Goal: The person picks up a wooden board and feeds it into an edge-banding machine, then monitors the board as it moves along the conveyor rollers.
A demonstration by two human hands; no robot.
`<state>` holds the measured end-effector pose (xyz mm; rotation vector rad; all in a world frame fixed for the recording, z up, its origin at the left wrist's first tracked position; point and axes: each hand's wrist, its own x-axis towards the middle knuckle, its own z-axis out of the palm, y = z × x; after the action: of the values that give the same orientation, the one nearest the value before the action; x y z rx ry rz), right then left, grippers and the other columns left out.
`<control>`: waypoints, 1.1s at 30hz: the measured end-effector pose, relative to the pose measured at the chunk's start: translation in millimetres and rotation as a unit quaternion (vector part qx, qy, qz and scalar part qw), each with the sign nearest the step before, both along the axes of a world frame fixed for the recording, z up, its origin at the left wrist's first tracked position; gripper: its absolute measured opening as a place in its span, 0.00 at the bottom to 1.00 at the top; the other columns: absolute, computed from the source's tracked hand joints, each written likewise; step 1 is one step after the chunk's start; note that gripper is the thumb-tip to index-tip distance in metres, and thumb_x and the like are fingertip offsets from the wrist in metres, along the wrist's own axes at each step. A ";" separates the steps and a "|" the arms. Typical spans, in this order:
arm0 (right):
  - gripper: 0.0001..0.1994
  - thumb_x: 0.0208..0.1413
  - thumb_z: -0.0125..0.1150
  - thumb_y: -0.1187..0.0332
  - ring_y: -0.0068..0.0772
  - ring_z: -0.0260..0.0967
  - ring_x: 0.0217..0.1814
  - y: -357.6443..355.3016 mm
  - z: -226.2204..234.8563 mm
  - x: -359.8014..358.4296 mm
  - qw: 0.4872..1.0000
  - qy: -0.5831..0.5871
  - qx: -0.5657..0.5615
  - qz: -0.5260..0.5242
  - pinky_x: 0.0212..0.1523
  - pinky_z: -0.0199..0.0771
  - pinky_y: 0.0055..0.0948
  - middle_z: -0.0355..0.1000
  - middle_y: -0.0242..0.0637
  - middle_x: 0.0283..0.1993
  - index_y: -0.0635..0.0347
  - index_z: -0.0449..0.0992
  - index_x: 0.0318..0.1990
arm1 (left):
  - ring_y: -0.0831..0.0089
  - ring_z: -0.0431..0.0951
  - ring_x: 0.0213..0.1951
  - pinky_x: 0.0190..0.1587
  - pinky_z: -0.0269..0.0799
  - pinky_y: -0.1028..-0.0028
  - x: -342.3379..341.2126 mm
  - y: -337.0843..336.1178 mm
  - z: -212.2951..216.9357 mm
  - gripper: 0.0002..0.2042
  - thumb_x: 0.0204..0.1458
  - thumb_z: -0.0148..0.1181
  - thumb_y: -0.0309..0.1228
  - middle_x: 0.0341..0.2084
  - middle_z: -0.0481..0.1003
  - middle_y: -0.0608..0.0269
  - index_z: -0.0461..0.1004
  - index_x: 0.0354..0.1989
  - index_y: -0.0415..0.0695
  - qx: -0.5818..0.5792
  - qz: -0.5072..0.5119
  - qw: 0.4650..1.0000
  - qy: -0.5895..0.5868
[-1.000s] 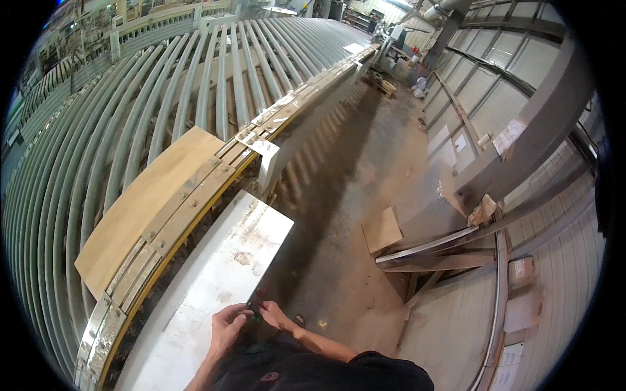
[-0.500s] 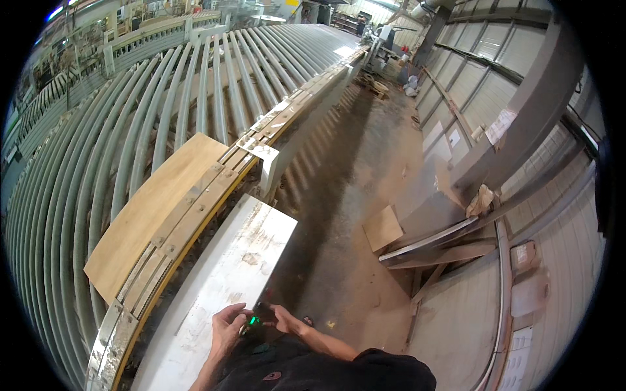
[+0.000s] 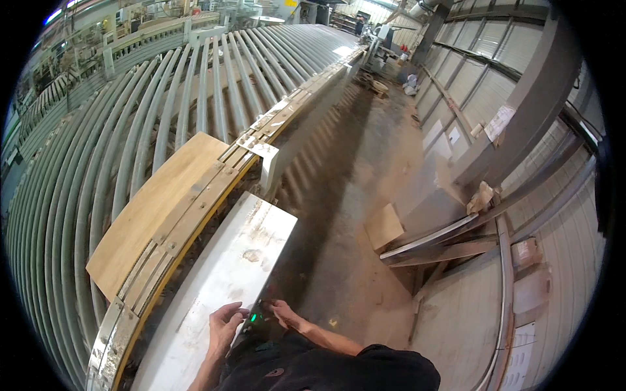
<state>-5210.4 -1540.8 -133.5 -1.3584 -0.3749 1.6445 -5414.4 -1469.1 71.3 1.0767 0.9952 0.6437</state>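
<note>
Low in the view, my left hand (image 3: 225, 324) is at the right-hand edge of a white, dirt-smudged metal box (image 3: 235, 254). Its fingers are curled, with thumb and forefinger close together. Across a small gap, my right hand (image 3: 284, 315) reaches in from the right with bent fingers, its fingertips at the box's dark side edge. A small green light (image 3: 253, 318) glows between the two hands. Whatever the fingers grip is too small and dark to make out.
Left of the box runs a long roller conveyor (image 3: 202, 91) with a yellow-edged rail. A wooden board (image 3: 156, 208) lies on its rollers. On the right stand a grey steel column (image 3: 521, 104) and a cardboard piece (image 3: 385, 228) against its base. Dusty floor (image 3: 345, 215) lies between.
My left hand has shifted slightly left, away from the green light. My right hand has moved up slightly, its fingers more bent. The board and box have stayed in place.
</note>
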 end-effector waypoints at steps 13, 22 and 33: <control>0.24 0.60 0.55 0.56 0.27 0.67 0.37 5.7 -6.5 147.1 0.901 -0.053 0.080 0.423 0.39 0.71 0.27 0.71 0.34 0.39 0.64 0.67 0.56 | 0.67 0.78 0.42 0.49 0.72 0.71 159.5 30.2 -1.1 0.17 0.51 0.55 0.22 0.39 0.79 0.49 0.71 0.50 0.27 -0.008 -0.035 0.999 0.009; 0.17 0.60 0.55 0.62 0.28 0.72 0.41 135.6 189.2 686.1 0.849 -0.359 0.180 -0.343 0.41 0.75 0.32 0.74 0.37 0.40 0.57 0.69 0.54 | 0.69 0.79 0.41 0.45 0.75 0.72 430.5 85.4 14.6 0.16 0.54 0.55 0.25 0.38 0.79 0.49 0.71 0.49 0.29 -0.062 -0.072 0.995 0.000; 0.20 0.57 0.59 0.57 0.29 0.73 0.40 253.3 107.0 984.2 0.881 -0.434 0.157 -0.106 0.40 0.74 0.32 0.74 0.39 0.45 0.62 0.72 0.50 | 0.69 0.80 0.40 0.44 0.76 0.72 773.7 250.7 -39.9 0.16 0.54 0.56 0.22 0.38 0.79 0.48 0.71 0.50 0.29 -0.042 -0.126 0.991 -0.015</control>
<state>-4226.2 -1287.5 -26.5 -1.7407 -0.9290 0.6682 -4640.6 -1218.4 31.4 1.0930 0.8353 0.4079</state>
